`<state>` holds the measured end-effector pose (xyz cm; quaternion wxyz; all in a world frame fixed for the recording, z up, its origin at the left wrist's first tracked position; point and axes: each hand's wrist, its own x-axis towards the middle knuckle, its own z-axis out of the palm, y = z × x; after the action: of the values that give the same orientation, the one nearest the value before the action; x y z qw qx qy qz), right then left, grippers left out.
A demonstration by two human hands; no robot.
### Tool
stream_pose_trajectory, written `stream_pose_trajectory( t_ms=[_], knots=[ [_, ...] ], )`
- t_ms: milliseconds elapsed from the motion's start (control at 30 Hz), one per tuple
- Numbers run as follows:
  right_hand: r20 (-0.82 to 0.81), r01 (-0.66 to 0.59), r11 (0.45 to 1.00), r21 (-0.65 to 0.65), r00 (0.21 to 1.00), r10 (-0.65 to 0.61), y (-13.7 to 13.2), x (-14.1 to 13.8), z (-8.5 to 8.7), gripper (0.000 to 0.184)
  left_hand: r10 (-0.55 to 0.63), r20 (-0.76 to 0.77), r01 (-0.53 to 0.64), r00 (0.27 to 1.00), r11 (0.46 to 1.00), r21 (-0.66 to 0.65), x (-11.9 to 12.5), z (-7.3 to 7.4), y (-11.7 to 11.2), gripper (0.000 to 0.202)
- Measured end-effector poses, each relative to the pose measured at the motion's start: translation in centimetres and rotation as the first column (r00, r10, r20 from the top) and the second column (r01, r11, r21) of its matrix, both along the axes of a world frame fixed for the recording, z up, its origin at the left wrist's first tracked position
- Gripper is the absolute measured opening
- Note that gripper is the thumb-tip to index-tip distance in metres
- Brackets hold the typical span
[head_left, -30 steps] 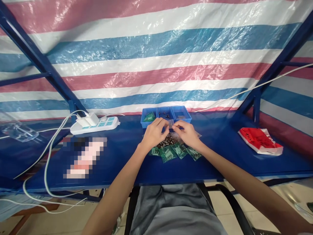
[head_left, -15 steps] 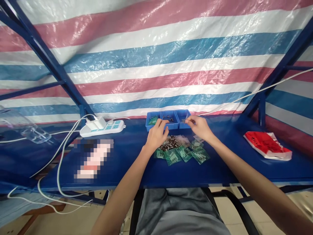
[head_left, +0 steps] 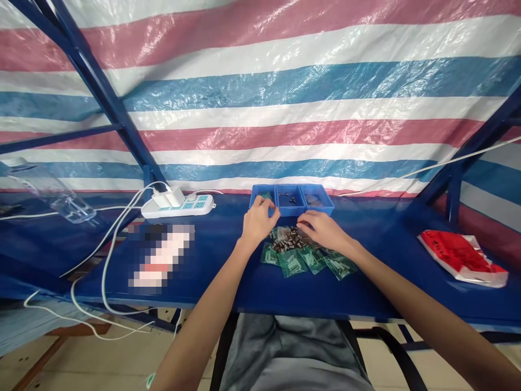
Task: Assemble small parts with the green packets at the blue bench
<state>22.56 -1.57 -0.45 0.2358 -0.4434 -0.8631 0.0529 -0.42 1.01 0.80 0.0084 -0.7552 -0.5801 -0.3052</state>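
My left hand point(head_left: 257, 221) is at the front of the blue three-part tray point(head_left: 290, 210), by its left compartment. Its thumb and fingers are bent together; anything between them is too small to make out. My right hand point(head_left: 325, 231) hovers low over the right side of a pile of small brown-and-silver metal parts point(head_left: 291, 239), fingertips drawn together, any held item hidden. Small green bags point(head_left: 292, 263) with pale pieces inside lie in front of the pile. Dark screws point(head_left: 291, 199) sit in the middle compartment, clear little bags point(head_left: 313, 200) in the right one.
On the left are a white power strip point(head_left: 179, 206) with plugged-in chargers, loose white cables point(head_left: 106, 255), a clear plastic bottle point(head_left: 73, 206) and a blurred-out item point(head_left: 163, 258). A red and white packet point(head_left: 459, 255) lies at the right. Striped sheeting point(head_left: 285, 125) hangs behind the blue table point(head_left: 211, 277).
My right hand has moved left and down from the tray's right compartment to the metal parts. My left hand's fingers have closed in. The view has shifted slightly.
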Motion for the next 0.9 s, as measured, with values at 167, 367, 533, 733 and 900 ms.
stream_pose_trajectory(
  t_ms=[167,367,533,733,900],
  knots=[
    [0.025,-0.17,0.985,-0.013,0.985,0.17,0.1,-0.5,-0.7,0.027,-0.121,-0.046,0.117,0.992,0.991,-0.07,0.0,0.2,0.0,0.023],
    [0.007,-0.186,0.982,-0.017,0.983,0.186,0.4,-0.2,-0.5,0.025,-0.094,-0.127,0.065,0.987,0.974,-0.215,0.6,0.0,-0.1,0.016],
    [0.028,-0.086,0.996,-0.014,0.996,0.087,0.8,-0.4,-1.3,0.021,-0.132,-0.132,0.105,0.982,0.975,-0.195,0.7,0.1,-0.1,0.017],
    [0.045,-0.035,0.999,-0.032,0.998,0.037,0.6,-0.6,-1.7,0.019,-0.226,-0.175,0.193,0.958,0.963,-0.191,0.1,0.0,0.1,0.019],
    [0.033,0.012,0.996,-0.088,0.999,-0.009,0.5,-0.4,-1.3,0.024,-0.263,-0.269,0.202,0.927,0.951,-0.236,0.4,-0.4,0.1,0.024]
  ],
)
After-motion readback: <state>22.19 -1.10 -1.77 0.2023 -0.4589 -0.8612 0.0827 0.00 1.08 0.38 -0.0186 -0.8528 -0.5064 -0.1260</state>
